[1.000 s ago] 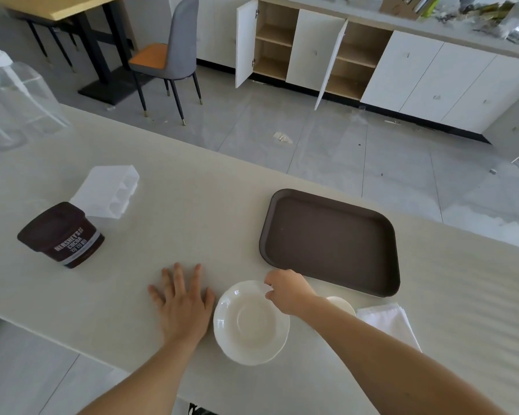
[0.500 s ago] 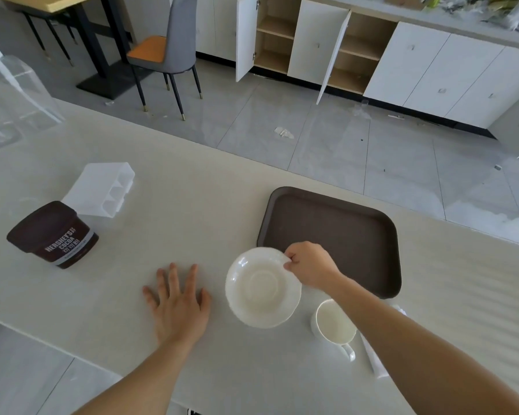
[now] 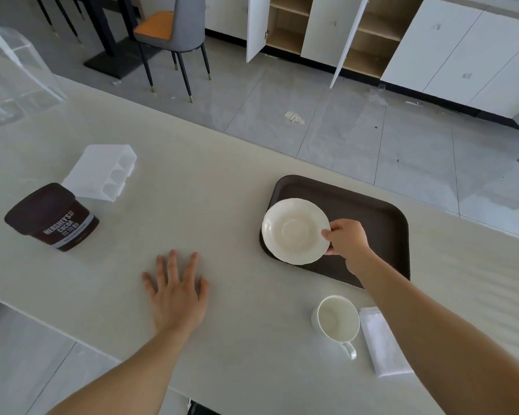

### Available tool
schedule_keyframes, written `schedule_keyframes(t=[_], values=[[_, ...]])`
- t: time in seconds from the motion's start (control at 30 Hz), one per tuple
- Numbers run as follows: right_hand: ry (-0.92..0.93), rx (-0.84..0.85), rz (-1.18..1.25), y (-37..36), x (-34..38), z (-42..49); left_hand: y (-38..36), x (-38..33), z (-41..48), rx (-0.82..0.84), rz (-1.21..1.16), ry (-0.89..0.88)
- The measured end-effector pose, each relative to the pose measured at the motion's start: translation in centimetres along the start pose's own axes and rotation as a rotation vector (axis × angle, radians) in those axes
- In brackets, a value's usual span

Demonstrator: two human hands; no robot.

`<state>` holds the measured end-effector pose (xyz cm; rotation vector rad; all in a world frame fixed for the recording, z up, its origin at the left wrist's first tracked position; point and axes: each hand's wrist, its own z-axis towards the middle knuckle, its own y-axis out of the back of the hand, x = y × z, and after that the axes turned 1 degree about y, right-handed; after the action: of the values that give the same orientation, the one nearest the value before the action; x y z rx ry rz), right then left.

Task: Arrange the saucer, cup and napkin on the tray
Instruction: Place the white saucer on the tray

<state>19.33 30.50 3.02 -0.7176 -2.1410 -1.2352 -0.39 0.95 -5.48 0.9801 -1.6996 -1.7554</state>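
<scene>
Where tiled floor (image 3: 372,139) begins, pale counter (image 3: 222,181)

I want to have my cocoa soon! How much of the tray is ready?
Nothing is set down on the tray yet. In hand: the right hand pinches the saucer by its rim over the tray's left end. Left to do: the cup and the napkin wait on the table near the person. The left hand rests flat on the table.
</scene>
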Motion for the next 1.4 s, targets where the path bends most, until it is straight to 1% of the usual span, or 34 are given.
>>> schedule_keyframes(t=[0.17,0.43,0.57,0.73,0.83,0.97,1.07,1.2,1.3,1.4], values=[[-0.080,-0.018,0.062,-0.3,-1.0,0.5,-0.3,0.2,0.0,-0.031,0.003,-0.003],[-0.142,0.027,0.157,-0.5,-1.9,0.9,-0.4,0.1,0.0,-0.047,-0.014,0.000],[-0.145,0.035,0.173,-0.8,-2.5,0.8,-0.3,0.1,0.0,-0.036,-0.015,0.006],[-0.114,0.028,0.263,-0.7,-2.9,0.5,0.0,0.0,-0.1,-0.025,-0.012,0.011],[-0.113,0.046,0.327,-0.5,-3.1,0.3,0.1,0.0,-0.1,-0.020,-0.011,0.010],[-0.105,0.071,0.354,0.2,-3.5,-0.5,0.2,-0.1,-0.2,-0.025,-0.025,0.010],[-0.061,0.057,0.333,1.2,-4.2,-1.7,0.2,0.0,-0.2,-0.022,-0.032,0.017],[0.040,0.014,0.261,3.1,-5.9,-4.5,0.2,0.0,-0.2,-0.023,-0.020,0.014],[0.097,0.021,0.218,4.4,-7.1,-6.6,0.2,0.0,-0.2,-0.026,-0.022,0.019],[0.139,0.019,0.110,5.4,-8.3,-8.8,0.2,-0.1,-0.2,-0.031,-0.030,0.020]])
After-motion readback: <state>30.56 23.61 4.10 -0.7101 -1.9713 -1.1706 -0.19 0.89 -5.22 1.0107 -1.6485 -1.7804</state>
